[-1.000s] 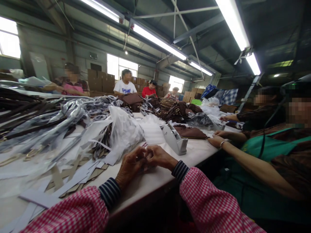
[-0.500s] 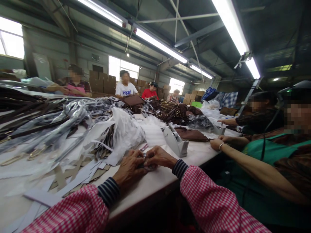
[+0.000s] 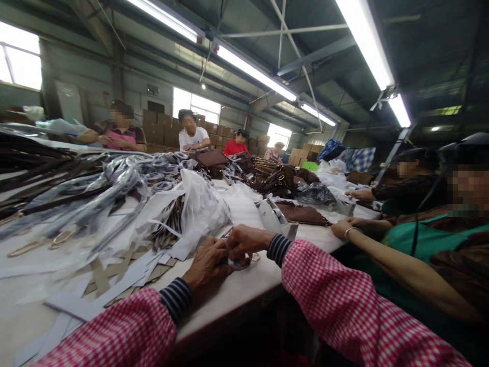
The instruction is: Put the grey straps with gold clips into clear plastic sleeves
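Gripping small half-hidden piece (image 3: 241,264): left hand (image 3: 207,261), right hand (image 3: 248,240), fingers (image 3: 234,248) bent | white table (image 3: 244,286), cluttered | strip lights (image 3: 256,72) overhead, cartons (image 3: 160,127) behind

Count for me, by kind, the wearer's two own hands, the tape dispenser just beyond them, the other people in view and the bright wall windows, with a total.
Left hand and right hand: 2
Tape dispenser: 1
Other people: 6
Windows: 3
Total: 12
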Motion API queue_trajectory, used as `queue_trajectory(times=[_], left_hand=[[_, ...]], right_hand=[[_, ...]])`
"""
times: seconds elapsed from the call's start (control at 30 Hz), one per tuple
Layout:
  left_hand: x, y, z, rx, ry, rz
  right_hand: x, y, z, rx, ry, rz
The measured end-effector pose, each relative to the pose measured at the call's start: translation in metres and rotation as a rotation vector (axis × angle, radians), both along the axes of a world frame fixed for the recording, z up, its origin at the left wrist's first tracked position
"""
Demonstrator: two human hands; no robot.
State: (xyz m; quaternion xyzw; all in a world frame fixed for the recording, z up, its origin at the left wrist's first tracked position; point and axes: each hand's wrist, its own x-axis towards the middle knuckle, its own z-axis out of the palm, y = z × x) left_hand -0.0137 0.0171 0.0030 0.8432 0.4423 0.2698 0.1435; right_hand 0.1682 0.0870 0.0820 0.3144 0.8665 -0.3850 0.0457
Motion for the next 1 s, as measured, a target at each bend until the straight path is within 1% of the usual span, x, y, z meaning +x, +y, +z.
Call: queue_trajectory(times=[0.1,0.2,0.3,0.4,0.43,0.5,0.6,0.67,0.77,0.8,0.87,0.93,1.0], left_hand=[[-0.003,0.002,-0.003,0.001,0.023,-0.045],[-0.006,0.003,-0.004,0.037,0.071,-0.066],[-0.004,0.001,-0.002,0.073,0.101,-0.052],[-0.002,0.0,0.0,0.094,0.068,-0.094],[-0.002,0.001,-0.001,0.097,0.044,-0.108],[-0.002,0.002,-0.003,0.094,-0.006,-0.125],[-0.002,0.005,-0.004,0.075,-0.057,-0.115],[-0.002,0.006,0.0,0.055,-0.103,-0.099],[-0.001,0.006,0.01,0.005,-0.191,-0.074],[-0.001,0.006,0.014,-0.017,-0.222,-0.074],[-0.001,0.007,0.019,-0.071,-0.281,-0.085],[-0.004,0.008,0.021,-0.132,-0.332,-0.096],[-0.006,0.009,0.021,-0.186,-0.367,-0.08]], right_hand=[[-0.002,-0.004,0.005,0.099,-0.052,0.054],[-0.004,-0.012,0.005,0.286,-0.066,0.081],[-0.001,-0.025,-0.001,0.521,-0.045,0.131],[0.009,-0.04,-0.011,0.765,0.036,0.227],[0.014,-0.044,-0.015,0.826,0.054,0.24],[0.022,-0.051,-0.022,0.907,0.048,0.225],[0.032,-0.06,-0.034,1.023,0.018,0.189],[0.035,-0.064,-0.042,1.111,0.02,0.137],[0.034,-0.065,-0.052,1.241,0.079,0.019],[0.032,-0.064,-0.054,1.277,0.111,-0.007],[0.03,-0.062,-0.056,1.326,0.17,-0.016],[0.028,-0.061,-0.056,1.341,0.211,-0.015],[0.027,-0.06,-0.055,1.328,0.243,-0.042]])
